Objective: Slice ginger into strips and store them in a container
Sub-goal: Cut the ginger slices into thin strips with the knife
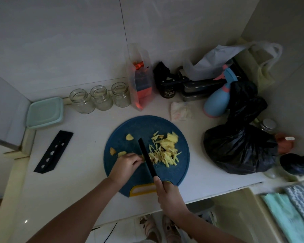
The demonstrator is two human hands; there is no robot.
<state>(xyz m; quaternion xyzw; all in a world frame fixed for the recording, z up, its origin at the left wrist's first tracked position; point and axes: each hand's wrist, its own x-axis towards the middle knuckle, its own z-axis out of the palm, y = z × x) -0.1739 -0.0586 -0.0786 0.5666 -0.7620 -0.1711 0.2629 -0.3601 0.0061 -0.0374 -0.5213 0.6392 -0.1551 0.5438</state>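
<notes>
A round blue cutting board (130, 127) lies on the white counter. On its right half lies a pile of yellow ginger strips (165, 151). Three loose ginger pieces (129, 137) sit on its left half. My left hand (125, 165) pinches a small ginger piece down on the board, right against the blade. My right hand (168, 195) grips the handle of a black knife (146, 157), whose blade stands edge-down between the held piece and the strips. A pale green lidded container (45, 112) stands at the far left.
Three empty glass jars (100, 97) line the back wall. A black knife sheath (54, 151) lies left of the board. A full black plastic bag (239, 142), a blue spray bottle (218, 100), an orange packet (140, 81) and boxes crowd the right side.
</notes>
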